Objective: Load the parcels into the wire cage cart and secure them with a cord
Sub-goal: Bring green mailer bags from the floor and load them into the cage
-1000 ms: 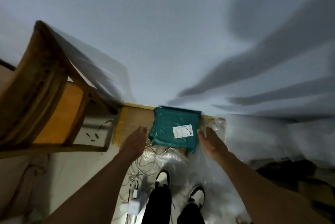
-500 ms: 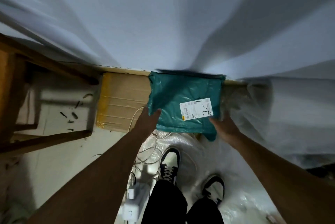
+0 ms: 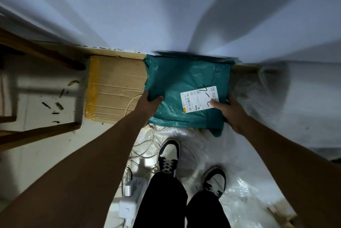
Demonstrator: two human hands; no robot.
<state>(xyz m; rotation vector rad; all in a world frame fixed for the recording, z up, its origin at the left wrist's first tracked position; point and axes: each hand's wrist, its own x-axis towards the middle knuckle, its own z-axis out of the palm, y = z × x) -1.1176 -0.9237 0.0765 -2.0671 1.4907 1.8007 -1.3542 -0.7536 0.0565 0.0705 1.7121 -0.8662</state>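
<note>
A teal plastic mailer parcel with a white shipping label lies on the floor against the wall. My left hand grips its left edge, thumb on top. My right hand grips its right edge, thumb pressing on the label. Left of the teal parcel, touching it, a taped cardboard box lies flat. No wire cage cart or securing cord is in view.
A wooden chair frame stands at the left. White cables and chargers on a power strip lie by my shoes. Bubble wrap and clear plastic sheeting cover the floor at right. A pale wall fills the top.
The view has dropped closer to the floor. Both hands went from resting beside the teal parcel to gripping its left and right edges.
</note>
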